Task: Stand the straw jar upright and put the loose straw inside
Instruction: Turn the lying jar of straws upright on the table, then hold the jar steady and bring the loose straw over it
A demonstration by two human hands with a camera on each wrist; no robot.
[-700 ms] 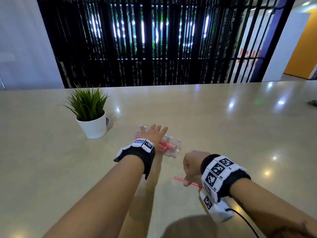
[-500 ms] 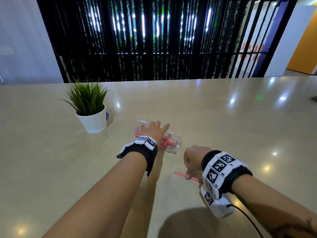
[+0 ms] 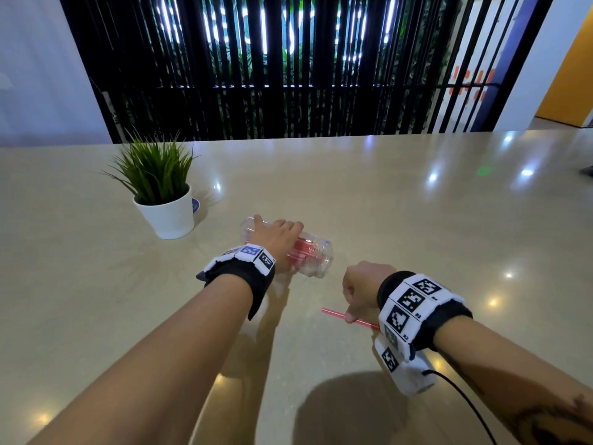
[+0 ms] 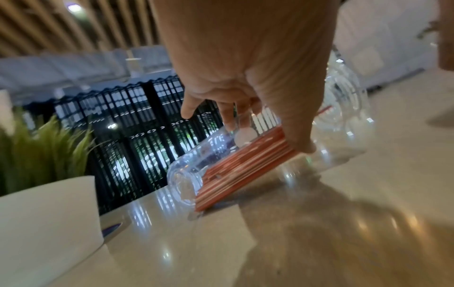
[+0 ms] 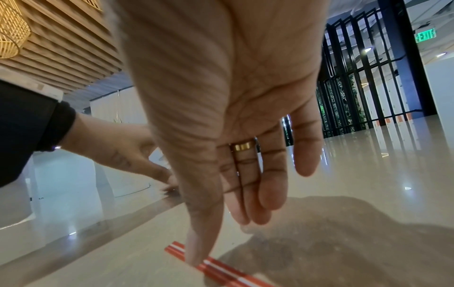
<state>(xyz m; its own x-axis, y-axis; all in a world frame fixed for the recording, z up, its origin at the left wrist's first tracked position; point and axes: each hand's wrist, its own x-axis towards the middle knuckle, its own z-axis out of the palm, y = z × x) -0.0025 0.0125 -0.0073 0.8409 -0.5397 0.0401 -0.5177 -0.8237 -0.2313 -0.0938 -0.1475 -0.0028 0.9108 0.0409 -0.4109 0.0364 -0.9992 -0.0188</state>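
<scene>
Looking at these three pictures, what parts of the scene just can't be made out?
- Head view: the left hand covers the middle of the jar, so its grip is hidden.
- Head view: the loose straw runs under the right hand and wristband; its far end is unseen.
- Right wrist view: the thumb touches the straw, but the bottom edge cuts it off.
- Left wrist view: motion blur smears the plant pot.

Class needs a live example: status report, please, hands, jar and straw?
Left hand grips jar, lying on its side. Right hand touches loose straw, flat on table. Potted plant beside jar, apart.
</scene>
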